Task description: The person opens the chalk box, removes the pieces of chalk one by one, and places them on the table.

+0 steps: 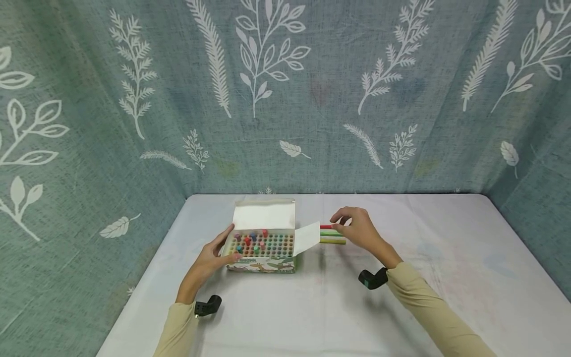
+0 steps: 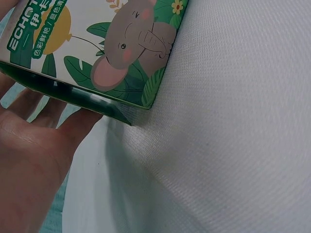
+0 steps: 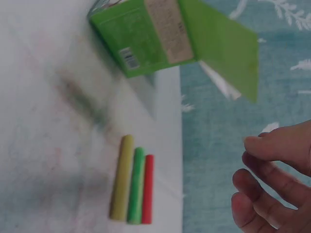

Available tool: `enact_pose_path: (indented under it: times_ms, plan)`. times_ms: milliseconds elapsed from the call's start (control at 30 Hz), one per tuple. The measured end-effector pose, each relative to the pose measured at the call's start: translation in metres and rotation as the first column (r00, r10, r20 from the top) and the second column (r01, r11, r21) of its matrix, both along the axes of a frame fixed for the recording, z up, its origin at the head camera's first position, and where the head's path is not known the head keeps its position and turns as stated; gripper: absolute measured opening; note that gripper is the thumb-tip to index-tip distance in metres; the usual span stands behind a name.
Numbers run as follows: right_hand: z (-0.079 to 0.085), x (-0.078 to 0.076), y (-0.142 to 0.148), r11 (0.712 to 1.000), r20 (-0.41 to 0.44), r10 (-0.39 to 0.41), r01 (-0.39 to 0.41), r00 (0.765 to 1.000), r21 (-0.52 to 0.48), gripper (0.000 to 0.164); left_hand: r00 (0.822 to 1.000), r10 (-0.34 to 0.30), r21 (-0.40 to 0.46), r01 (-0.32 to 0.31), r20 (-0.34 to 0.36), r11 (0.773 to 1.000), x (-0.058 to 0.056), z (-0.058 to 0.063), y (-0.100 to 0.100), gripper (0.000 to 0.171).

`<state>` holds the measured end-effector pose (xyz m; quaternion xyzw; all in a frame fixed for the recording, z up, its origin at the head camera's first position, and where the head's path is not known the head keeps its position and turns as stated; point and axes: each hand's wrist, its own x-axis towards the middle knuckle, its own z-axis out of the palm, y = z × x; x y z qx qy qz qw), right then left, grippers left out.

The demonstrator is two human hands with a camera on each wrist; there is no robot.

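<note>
My left hand (image 1: 208,260) grips the left end of an open chalk box (image 1: 260,265), its thumb at the front edge. Rows of coloured chalk ends fill the box, several standing higher than the rest. In the left wrist view, fingers (image 2: 80,124) lie against the box's end flap, beside a printed elephant. My right hand (image 1: 357,228) is over the chalk sticks to the right of the box, thumb and forefinger close together; no stick shows between them. A yellow stick (image 3: 121,179), green chalk (image 3: 136,187) and a red stick (image 3: 147,189) lie side by side on the table.
The box's white lid (image 1: 264,214) stands up at the back, and a side flap (image 1: 307,239) sticks out toward the sticks. A white cloth covers the table (image 1: 285,312). Behind it hangs a green leaf-patterned curtain (image 1: 321,148).
</note>
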<state>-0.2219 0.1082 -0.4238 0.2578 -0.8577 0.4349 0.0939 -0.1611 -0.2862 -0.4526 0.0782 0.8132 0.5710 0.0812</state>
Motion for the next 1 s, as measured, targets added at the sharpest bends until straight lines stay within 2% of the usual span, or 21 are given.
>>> enact_pose_path:
  times_ms: [233,367,633,733,833,1000]
  plan:
    - [0.024,0.009,-0.015,0.998,-0.022,0.054,-0.054,0.998,-0.018,0.006,1.000,0.019,-0.025,-0.019,-0.014,1.000,-0.007,-0.018,-0.006,0.080]
    - [0.034,0.013,-0.028,0.995,-0.038,0.102,-0.102,0.994,-0.004,0.007,0.999,0.030,-0.027,-0.031,-0.030,0.999,-0.007,-0.021,-0.007,0.081]
    - [0.043,0.021,-0.050,0.982,-0.016,0.189,-0.189,0.982,-0.002,0.009,0.999,0.027,-0.018,-0.027,-0.019,0.999,-0.004,-0.012,-0.003,0.081]
    - [0.045,0.023,-0.060,0.976,-0.014,0.216,-0.216,0.976,0.023,0.009,0.999,0.030,-0.021,-0.031,-0.018,0.999,-0.005,-0.013,-0.004,0.081]
    - [0.047,0.025,-0.070,0.970,-0.018,0.239,-0.238,0.971,0.047,0.011,0.999,0.031,-0.024,-0.032,-0.024,0.999,-0.007,-0.019,-0.008,0.080]
    - [0.045,0.026,-0.085,0.958,-0.005,0.280,-0.280,0.960,0.063,0.012,1.000,0.008,-0.003,-0.008,-0.016,1.000,-0.002,-0.009,-0.003,0.079]
